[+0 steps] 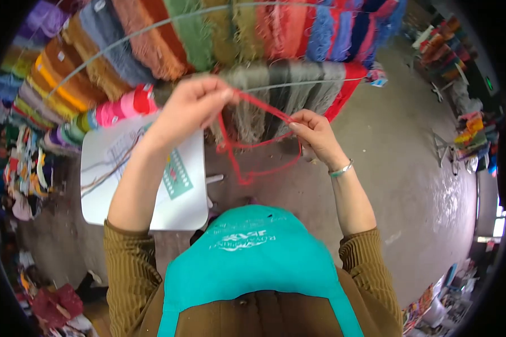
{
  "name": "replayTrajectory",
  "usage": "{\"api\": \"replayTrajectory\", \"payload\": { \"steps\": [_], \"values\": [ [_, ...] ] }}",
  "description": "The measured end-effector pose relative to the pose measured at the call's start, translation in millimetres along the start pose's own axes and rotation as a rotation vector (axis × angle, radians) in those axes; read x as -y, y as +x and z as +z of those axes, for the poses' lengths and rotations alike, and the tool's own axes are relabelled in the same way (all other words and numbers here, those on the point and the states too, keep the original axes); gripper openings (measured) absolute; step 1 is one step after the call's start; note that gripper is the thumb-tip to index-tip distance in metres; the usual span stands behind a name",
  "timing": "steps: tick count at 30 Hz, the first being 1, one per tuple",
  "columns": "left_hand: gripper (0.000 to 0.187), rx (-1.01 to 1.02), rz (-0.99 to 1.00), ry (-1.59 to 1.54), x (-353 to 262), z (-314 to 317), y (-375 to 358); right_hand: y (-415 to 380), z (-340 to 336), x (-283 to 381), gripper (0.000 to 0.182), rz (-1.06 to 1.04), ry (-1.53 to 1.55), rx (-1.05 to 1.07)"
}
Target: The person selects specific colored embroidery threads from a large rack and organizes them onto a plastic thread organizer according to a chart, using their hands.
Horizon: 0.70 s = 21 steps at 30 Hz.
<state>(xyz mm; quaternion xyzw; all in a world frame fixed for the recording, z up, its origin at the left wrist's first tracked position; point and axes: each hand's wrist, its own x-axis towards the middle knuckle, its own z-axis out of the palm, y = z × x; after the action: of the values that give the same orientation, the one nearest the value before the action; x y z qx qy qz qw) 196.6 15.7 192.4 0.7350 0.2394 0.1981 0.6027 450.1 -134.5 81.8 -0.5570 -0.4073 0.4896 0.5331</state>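
Red yarn [264, 106] is stretched between my two hands, with loose loops of it hanging below in the air. My left hand [199, 104] pinches one end of the stretch, its fingers closed. On the other side my right hand [315, 132], with a bracelet at the wrist, grips the yarn between thumb and fingers. Just behind the yarn hang grey and black skeins [287, 84] on a rail. The lower loops are blurred.
Rows of coloured skeins [185, 33] hang on curved rails ahead. A white table [180, 216] on my left bears a green card [177, 177] and several dark strands. Racks of yarn [472, 129] stand at the far right. Bare floor [399, 163] shows to the right.
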Motion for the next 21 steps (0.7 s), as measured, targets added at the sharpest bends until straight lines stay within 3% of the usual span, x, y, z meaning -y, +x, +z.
{"api": "replayTrajectory", "payload": {
  "steps": [3, 4, 6, 7, 8, 10, 11, 12, 14, 16, 17, 18, 19, 21],
  "values": [
    [0.025, -0.098, 0.072, -0.063, -26.4, 2.4, -1.0, 13.7, 29.9, -13.6, 0.016, -0.051, -0.068, 0.162],
    [0.025, -0.132, 0.093, -0.074, -32.2, 3.6, -2.4, 15.7, 40.6, -14.5, 0.017, 0.066, -0.024, 0.197],
    [0.024, -0.171, 0.164, -0.138, -40.2, 3.0, -5.2, 39.0, 56.8, -59.7, 0.017, -0.079, -0.151, 0.219],
    [0.024, -0.191, 0.203, -0.164, -44.8, 1.1, -7.2, 43.8, 63.9, -76.3, 0.017, 0.059, -0.146, 0.250],
    [0.022, -0.086, 0.244, -0.283, -49.6, -11.4, -10.2, 51.3, 69.6, -109.2, 0.016, 0.019, -0.173, 0.267],
    [0.020, -0.218, 0.181, -0.383, -61.5, -8.7, -16.5, 57.9, 78.9, -166.5, 0.017, -0.015, -0.248, 0.261],
    [0.021, 0.333, 0.829, -0.427, -39.9, -28.9, 15.0, 56.3, 79.3, -187.3, 0.017, -0.013, -0.249, 0.281],
    [0.021, 0.312, 0.828, -0.420, -46.3, -24.8, 3.1, 54.8, 74.9, -205.9, 0.018, 0.026, -0.367, 0.265],
    [0.019, -0.383, 0.207, -0.158, -69.0, -11.9, -28.8, 47.0, 64.1, -223.3, 0.020, 0.062, -0.486, 0.265],
    [0.018, -0.438, 0.147, 0.092, -66.3, -18.1, -30.4, 39.9, 47.2, -231.2, 0.037, 0.381, -0.493, 0.287],
    [0.018, -0.495, 0.115, 0.304, -64.2, -18.5, -28.9, 43.2, 36.1, -233.7, 0.037, 0.382, -0.496, 0.297],
    [0.020, -0.502, 0.567, 0.462, -36.6, -24.3, -26.0, 47.1, 23.4, -236.6, 0.044, 0.447, -0.644, 0.301],
    [0.017, -0.458, 0.510, 0.702, -36.2, -27.1, -31.6, 51.4, 11.7, -240.0, 0.052, 0.513, -0.791, 0.303],
    [0.011, -0.365, 0.361, 1.066, -32.7, -24.0, -38.5, 81.9, -10.1, -259.4, 0.061, 0.086, -1.251, 0.448]
  ]
}}
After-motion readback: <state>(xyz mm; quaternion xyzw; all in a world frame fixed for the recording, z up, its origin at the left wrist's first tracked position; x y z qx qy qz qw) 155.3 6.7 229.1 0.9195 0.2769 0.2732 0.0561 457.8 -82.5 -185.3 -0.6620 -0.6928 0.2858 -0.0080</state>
